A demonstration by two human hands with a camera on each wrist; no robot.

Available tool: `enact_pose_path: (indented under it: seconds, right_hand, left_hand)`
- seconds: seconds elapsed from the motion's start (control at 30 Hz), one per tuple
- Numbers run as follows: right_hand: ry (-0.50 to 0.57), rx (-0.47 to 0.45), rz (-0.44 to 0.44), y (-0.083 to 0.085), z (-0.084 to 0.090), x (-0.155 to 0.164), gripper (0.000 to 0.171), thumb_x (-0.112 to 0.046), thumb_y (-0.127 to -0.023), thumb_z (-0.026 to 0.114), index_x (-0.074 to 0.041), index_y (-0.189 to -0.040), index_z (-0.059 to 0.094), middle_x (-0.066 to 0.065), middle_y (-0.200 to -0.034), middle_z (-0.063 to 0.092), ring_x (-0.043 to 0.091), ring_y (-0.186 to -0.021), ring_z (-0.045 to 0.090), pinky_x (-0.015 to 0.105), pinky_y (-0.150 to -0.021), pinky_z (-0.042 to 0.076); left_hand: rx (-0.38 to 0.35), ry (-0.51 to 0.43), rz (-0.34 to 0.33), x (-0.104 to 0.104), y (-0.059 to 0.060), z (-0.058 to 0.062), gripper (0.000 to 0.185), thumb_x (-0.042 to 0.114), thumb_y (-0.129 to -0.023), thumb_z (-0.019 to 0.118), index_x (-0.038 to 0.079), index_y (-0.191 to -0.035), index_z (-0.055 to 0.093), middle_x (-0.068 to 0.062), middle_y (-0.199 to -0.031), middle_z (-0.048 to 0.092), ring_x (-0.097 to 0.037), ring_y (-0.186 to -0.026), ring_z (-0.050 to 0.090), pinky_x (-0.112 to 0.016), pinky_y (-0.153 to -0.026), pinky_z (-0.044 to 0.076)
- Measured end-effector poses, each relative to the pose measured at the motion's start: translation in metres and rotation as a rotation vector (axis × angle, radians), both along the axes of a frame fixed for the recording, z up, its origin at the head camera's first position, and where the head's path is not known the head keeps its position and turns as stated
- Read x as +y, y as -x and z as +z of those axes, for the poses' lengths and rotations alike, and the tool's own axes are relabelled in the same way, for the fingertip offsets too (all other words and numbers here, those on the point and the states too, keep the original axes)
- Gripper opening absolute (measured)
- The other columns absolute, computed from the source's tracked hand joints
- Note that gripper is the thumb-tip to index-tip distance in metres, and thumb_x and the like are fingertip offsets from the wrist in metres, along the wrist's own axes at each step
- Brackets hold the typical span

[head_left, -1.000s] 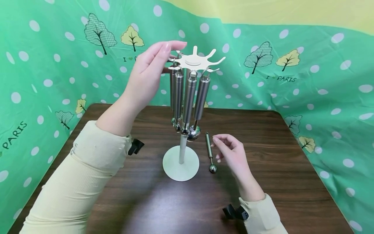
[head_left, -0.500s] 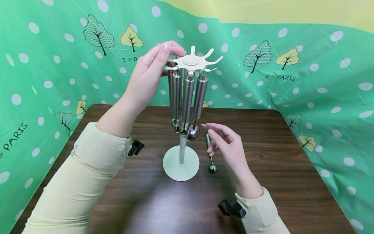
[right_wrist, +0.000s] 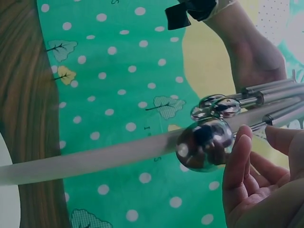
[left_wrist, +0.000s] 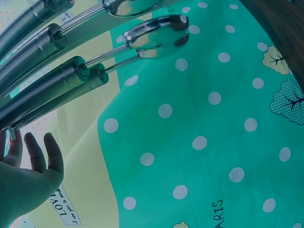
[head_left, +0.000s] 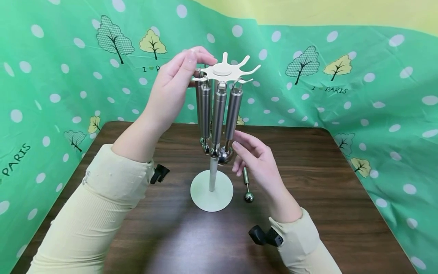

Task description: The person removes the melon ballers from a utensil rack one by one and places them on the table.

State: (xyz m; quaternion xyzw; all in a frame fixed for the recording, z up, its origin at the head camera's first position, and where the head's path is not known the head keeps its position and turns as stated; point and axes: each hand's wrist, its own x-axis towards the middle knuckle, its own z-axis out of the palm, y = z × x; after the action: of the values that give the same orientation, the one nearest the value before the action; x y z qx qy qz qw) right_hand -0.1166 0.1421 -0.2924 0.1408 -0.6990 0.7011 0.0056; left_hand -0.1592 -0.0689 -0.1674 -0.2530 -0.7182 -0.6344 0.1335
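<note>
A white rack with a round base [head_left: 205,196] and a hook crown [head_left: 224,71] stands mid-table. Several steel-handled utensils [head_left: 219,114] hang from it. My left hand [head_left: 200,66] is raised at the crown's left edge, its straight fingers resting on it; the left wrist view shows those fingers [left_wrist: 28,156] below the handles [left_wrist: 47,88]. My right hand [head_left: 239,150] is open beside the round scoop [head_left: 226,156] of the rightmost hanging utensil, fingertips [right_wrist: 237,152] close against the ball [right_wrist: 204,145]. One more steel utensil [head_left: 247,186] lies on the table under that hand.
The brown wooden table [head_left: 325,182] is walled on three sides by a green dotted cloth [head_left: 376,95]. Black camera mounts sit on both wrists [head_left: 265,236]. The rack's pole [right_wrist: 95,159] crosses the right wrist view.
My right hand has risen from the loose utensil on the table up and left to the hanging scoop. The left hand's fingers have come down onto the crown's edge.
</note>
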Motion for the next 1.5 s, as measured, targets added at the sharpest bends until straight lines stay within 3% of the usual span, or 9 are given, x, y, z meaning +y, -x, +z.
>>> enact_pose_path:
  seconds: [0.1,0.2,0.4,0.67,0.77,1.03,1.17,1.33,1.5]
  right_hand:
    - [-0.044,0.011,0.007,0.001,0.001,-0.003,0.036,-0.003,-0.098,0.055,0.005,-0.132,0.056,-0.006,-0.075,0.066,0.011,-0.05,0.057,0.025,-0.047,0.051]
    - [-0.081,0.033,-0.001,0.001,0.001,-0.005,0.03,-0.004,-0.097,0.057,0.005,-0.125,0.061,-0.004,-0.063,0.059,0.01,-0.049,0.054,0.026,-0.046,0.051]
    - [-0.077,0.082,-0.009,0.001,0.001,-0.007,0.019,-0.002,-0.096,0.059,0.009,-0.111,0.064,-0.003,-0.068,0.064,0.011,-0.049,0.053,0.027,-0.045,0.05]
    - [-0.075,0.203,0.063,-0.002,0.0,-0.008,0.012,-0.002,-0.097,0.057,0.009,-0.097,0.062,-0.001,-0.063,0.058,0.01,-0.051,0.051,0.025,-0.045,0.048]
    - [-0.047,0.242,0.059,-0.005,-0.002,-0.01,0.008,0.002,-0.096,0.056,0.009,-0.095,0.059,-0.004,-0.062,0.056,0.01,-0.049,0.048,0.024,-0.044,0.046]
    - [0.034,0.356,-0.019,-0.012,0.003,-0.012,0.01,0.008,-0.094,0.055,0.016,-0.1,0.059,-0.011,-0.079,0.069,0.008,-0.046,0.045,0.023,-0.04,0.041]
    - [0.052,0.387,-0.036,-0.017,0.006,-0.01,0.01,0.007,-0.094,0.057,0.004,-0.097,0.066,-0.009,-0.081,0.07,0.008,-0.046,0.045,0.025,-0.039,0.039]
    - [0.096,0.411,-0.032,-0.022,0.005,-0.006,0.032,0.012,-0.092,0.056,-0.016,-0.098,0.071,-0.006,-0.083,0.072,0.007,-0.049,0.046,0.024,-0.04,0.037]
    - [0.098,0.393,-0.06,-0.025,0.001,-0.002,0.033,0.012,-0.091,0.057,-0.017,-0.096,0.071,-0.007,-0.082,0.072,0.004,-0.049,0.046,0.023,-0.04,0.036]
  left_hand:
    - [0.003,0.005,0.006,0.0,0.0,0.0,0.039,0.023,-0.108,0.033,0.004,-0.114,0.066,-0.003,-0.125,0.061,-0.015,-0.113,0.053,-0.033,-0.098,0.047]
    - [0.004,0.004,0.008,-0.001,-0.001,0.0,0.039,0.023,-0.108,0.033,0.004,-0.114,0.066,-0.002,-0.125,0.061,-0.016,-0.111,0.053,-0.033,-0.098,0.047]
    - [0.001,-0.014,-0.012,-0.001,-0.001,0.0,0.039,0.022,-0.108,0.033,0.004,-0.113,0.066,-0.003,-0.125,0.06,-0.017,-0.107,0.053,-0.034,-0.097,0.048]
    - [-0.032,-0.015,-0.022,-0.002,-0.001,-0.001,0.038,0.024,-0.107,0.034,0.005,-0.113,0.067,-0.001,-0.129,0.059,-0.016,-0.103,0.048,-0.035,-0.098,0.048]
    - [-0.037,-0.027,-0.023,-0.002,-0.001,-0.002,0.038,0.024,-0.107,0.035,0.005,-0.113,0.067,-0.001,-0.128,0.06,-0.017,-0.103,0.05,-0.035,-0.098,0.048]
    - [-0.036,-0.069,-0.021,-0.001,-0.002,-0.003,0.035,0.023,-0.107,0.038,0.005,-0.11,0.068,-0.002,-0.125,0.061,-0.019,-0.103,0.054,-0.034,-0.097,0.049]
    - [-0.04,-0.077,-0.024,-0.003,-0.003,-0.002,0.033,0.023,-0.106,0.042,0.006,-0.107,0.07,-0.003,-0.124,0.062,-0.021,-0.102,0.057,-0.036,-0.097,0.049]
    - [-0.032,-0.057,-0.016,-0.006,-0.005,0.0,0.03,0.024,-0.104,0.045,0.009,-0.105,0.071,-0.002,-0.122,0.064,-0.02,-0.101,0.057,-0.035,-0.094,0.048]
    - [-0.029,-0.057,-0.013,-0.007,-0.006,0.001,0.028,0.023,-0.103,0.047,0.011,-0.103,0.073,-0.001,-0.119,0.065,-0.019,-0.102,0.056,-0.034,-0.09,0.046]
